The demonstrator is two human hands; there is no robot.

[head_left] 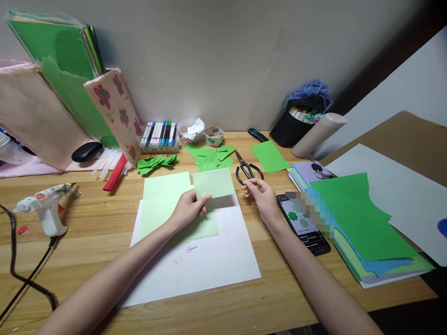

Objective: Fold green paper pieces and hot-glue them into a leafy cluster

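Note:
My left hand (190, 207) is closed on a small pale green rectangle of paper (213, 182), thumb on its lower edge, held just above the work surface. Below it lies a larger pale green sheet (162, 200) with its upper right part cut away or covered. That sheet rests on a white sheet (226, 265) with small marks. My right hand (261, 197) has its fingers curled together at the black handles of a pair of scissors (245, 164), whose blades point away from me. Cut green paper pieces (209, 158) and folded green pieces (157, 163) lie behind.
A glue gun (49, 209) with its cord stands at left. Along the back are a marker box (159, 137), a tape roll (214, 136), a green sheet (269, 156) and a black pen holder (293, 128). A phone (303, 225) and stacked coloured papers (363, 223) lie right.

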